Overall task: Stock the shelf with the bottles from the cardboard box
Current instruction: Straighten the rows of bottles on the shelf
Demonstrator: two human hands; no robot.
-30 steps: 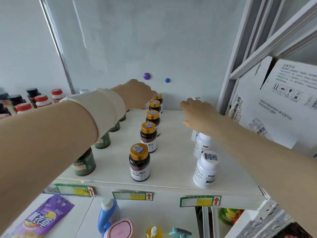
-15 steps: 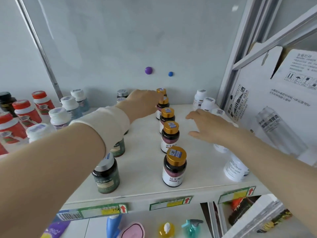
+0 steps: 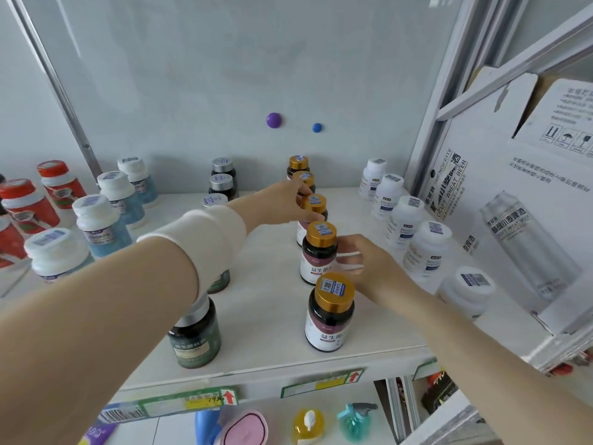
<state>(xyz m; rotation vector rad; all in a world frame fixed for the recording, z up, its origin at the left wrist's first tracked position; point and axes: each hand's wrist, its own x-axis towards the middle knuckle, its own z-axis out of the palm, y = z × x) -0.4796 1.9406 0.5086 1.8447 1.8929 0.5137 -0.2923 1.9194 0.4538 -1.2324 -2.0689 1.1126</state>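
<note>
A row of dark bottles with gold caps runs front to back down the middle of the white shelf (image 3: 266,319). My left hand (image 3: 282,203) reaches in from the left, its thumb and fingers around the third gold-capped bottle (image 3: 316,203). My right hand (image 3: 362,264) comes from the right and touches the side of the second gold-capped bottle (image 3: 319,252) with nearly straight fingers. The front gold-capped bottle (image 3: 330,316) stands free near the shelf edge. The white cardboard box (image 3: 529,194) stands at the right, beyond the shelf post.
Dark green silver-capped bottles (image 3: 195,338) form a row under my left arm. White bottles (image 3: 426,248) line the right side, blue-labelled bottles (image 3: 99,223) and red ones (image 3: 25,203) the left. Price tags (image 3: 192,403) front the shelf edge; spray bottles (image 3: 353,422) sit below.
Both hands drew back toward me along the gold-capped row. My left hand went from the rear bottles to the third one, and my right hand moved left onto the second one.
</note>
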